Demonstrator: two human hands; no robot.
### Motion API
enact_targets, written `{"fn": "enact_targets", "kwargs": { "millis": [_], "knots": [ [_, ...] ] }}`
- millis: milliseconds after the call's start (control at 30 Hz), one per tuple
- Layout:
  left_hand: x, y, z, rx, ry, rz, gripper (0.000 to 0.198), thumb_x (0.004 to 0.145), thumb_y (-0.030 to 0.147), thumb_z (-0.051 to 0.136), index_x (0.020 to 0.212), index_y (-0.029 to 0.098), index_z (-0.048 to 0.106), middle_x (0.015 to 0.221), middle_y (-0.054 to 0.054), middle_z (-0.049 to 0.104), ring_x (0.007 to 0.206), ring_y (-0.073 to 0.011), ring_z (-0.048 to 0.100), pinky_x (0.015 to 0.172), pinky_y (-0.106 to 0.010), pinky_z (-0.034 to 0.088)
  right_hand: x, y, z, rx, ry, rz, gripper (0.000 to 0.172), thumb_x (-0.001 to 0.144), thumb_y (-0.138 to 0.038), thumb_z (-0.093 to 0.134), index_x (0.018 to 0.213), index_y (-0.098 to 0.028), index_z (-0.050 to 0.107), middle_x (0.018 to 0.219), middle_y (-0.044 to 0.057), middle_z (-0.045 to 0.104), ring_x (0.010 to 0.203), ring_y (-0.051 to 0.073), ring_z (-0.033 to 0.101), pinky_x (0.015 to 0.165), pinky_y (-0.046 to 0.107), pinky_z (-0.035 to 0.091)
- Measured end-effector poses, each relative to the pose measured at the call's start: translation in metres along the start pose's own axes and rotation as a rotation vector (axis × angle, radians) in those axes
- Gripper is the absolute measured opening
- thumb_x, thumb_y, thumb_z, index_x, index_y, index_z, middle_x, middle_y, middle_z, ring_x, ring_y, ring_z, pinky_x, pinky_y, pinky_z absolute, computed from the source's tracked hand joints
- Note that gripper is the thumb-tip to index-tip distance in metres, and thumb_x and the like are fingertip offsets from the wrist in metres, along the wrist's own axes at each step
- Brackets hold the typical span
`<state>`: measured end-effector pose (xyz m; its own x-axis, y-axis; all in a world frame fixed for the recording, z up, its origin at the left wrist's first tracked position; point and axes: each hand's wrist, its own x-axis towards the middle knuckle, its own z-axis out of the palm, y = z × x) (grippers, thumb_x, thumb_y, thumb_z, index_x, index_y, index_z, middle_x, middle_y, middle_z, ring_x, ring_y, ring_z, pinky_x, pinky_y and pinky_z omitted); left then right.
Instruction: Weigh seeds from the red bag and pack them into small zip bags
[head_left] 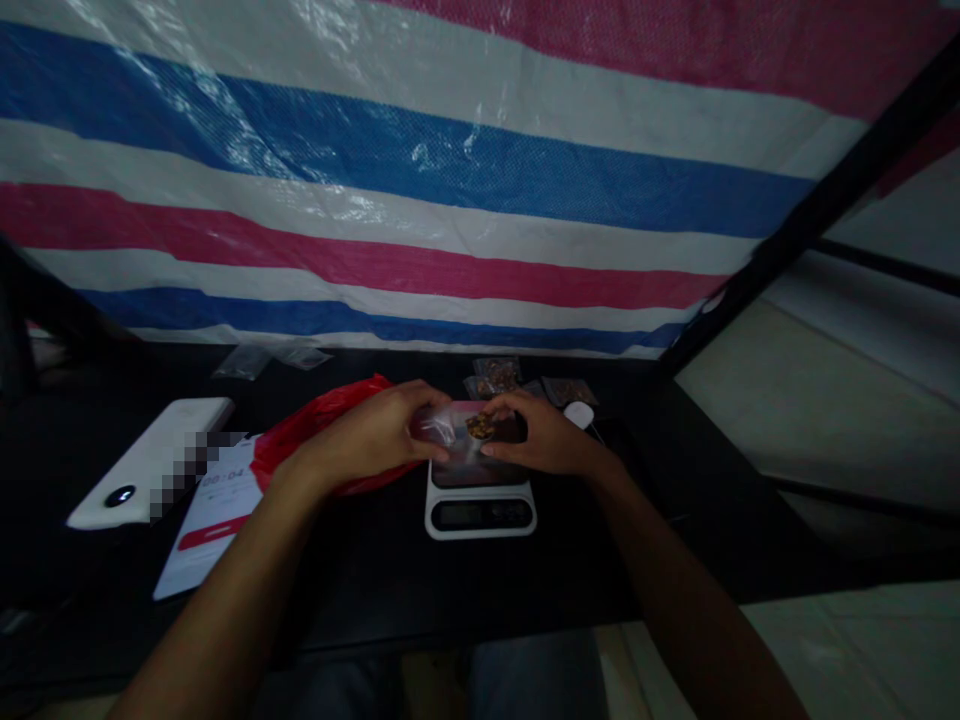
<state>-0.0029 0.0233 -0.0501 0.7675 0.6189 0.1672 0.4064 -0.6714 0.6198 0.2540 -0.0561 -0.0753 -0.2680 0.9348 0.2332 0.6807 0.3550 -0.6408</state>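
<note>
Over a white kitchen scale point(480, 530) both hands meet, partly hiding its dark platform. My left hand point(382, 430) is closed, thumb and fingers pinching a small clear plastic bag point(441, 425). My right hand point(544, 435) curls its thumb and fingers around a small heap of brown dried bits point(480, 427). Below the bits something pale and shiny shows; whether it is a scoop or part of a bag cannot be told. A red plastic bag point(322, 420) lies under and beside my left wrist.
Filled small bags point(496, 376) lie behind the scale, near a round white object point(578, 414). Clear bags point(244, 361) lie at the back left. A tablet-like screen point(214, 510) and a white device point(157, 455) are at left. A striped tarp point(420, 220) hangs behind the black table point(420, 600).
</note>
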Motion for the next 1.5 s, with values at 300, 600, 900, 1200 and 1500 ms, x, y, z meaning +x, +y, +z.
{"fn": "enact_targets", "kwargs": {
  "millis": [300, 600, 900, 1200, 1500],
  "knots": [
    [-0.006, 0.004, 0.023, -0.100, 0.087, 0.073, 0.047, 0.084, 0.041, 0.077, 0.125, 0.021, 0.065, 0.121, -0.009, 0.068, 0.110, -0.0252, 0.066, 0.096, -0.038, 0.052, 0.000, -0.007, -0.002, 0.059, 0.044, -0.033, 0.033, 0.080, -0.028, 0.077, 0.110, -0.020, 0.066, 0.105, 0.006, 0.072, 0.097, 0.021, 0.067, 0.087, 0.037, 0.052],
    [-0.005, 0.012, 0.038, -0.179, 0.187, 0.097, 0.043, 0.084, 0.039, 0.077, 0.120, 0.019, 0.064, 0.116, -0.009, 0.068, 0.106, -0.0238, 0.066, 0.094, -0.038, 0.053, 0.000, -0.020, -0.005, 0.031, 0.117, -0.186, 0.037, 0.084, -0.020, 0.070, 0.121, -0.025, 0.068, 0.116, 0.008, 0.065, 0.109, 0.023, 0.064, 0.094, 0.041, 0.051],
    [-0.005, 0.019, 0.040, -0.250, 0.258, 0.104, 0.046, 0.084, 0.035, 0.076, 0.126, 0.021, 0.062, 0.124, -0.010, 0.068, 0.115, -0.0262, 0.065, 0.099, -0.041, 0.052, -0.001, -0.033, -0.008, 0.147, 0.221, -0.190, 0.041, 0.083, -0.019, 0.072, 0.124, -0.026, 0.067, 0.120, 0.008, 0.070, 0.105, 0.024, 0.067, 0.091, 0.042, 0.054],
    [-0.008, 0.023, 0.034, -0.280, 0.286, 0.130, 0.044, 0.086, 0.033, 0.074, 0.127, 0.020, 0.064, 0.125, -0.010, 0.068, 0.115, -0.0245, 0.065, 0.100, -0.039, 0.052, -0.003, -0.028, -0.005, 0.294, 0.288, -0.174, 0.034, 0.083, -0.019, 0.074, 0.115, -0.026, 0.065, 0.123, 0.007, 0.069, 0.115, 0.023, 0.065, 0.088, 0.037, 0.055],
    [0.014, 0.019, 0.001, -0.304, 0.497, -0.053, 0.046, 0.087, 0.041, 0.069, 0.126, 0.016, 0.063, 0.120, -0.011, 0.074, 0.109, -0.0262, 0.070, 0.099, -0.041, 0.054, -0.001, -0.015, -0.006, 0.097, 0.100, -0.088, 0.037, 0.082, -0.015, 0.068, 0.117, -0.024, 0.062, 0.120, 0.007, 0.070, 0.113, 0.023, 0.066, 0.096, 0.040, 0.052]
  ]
}}
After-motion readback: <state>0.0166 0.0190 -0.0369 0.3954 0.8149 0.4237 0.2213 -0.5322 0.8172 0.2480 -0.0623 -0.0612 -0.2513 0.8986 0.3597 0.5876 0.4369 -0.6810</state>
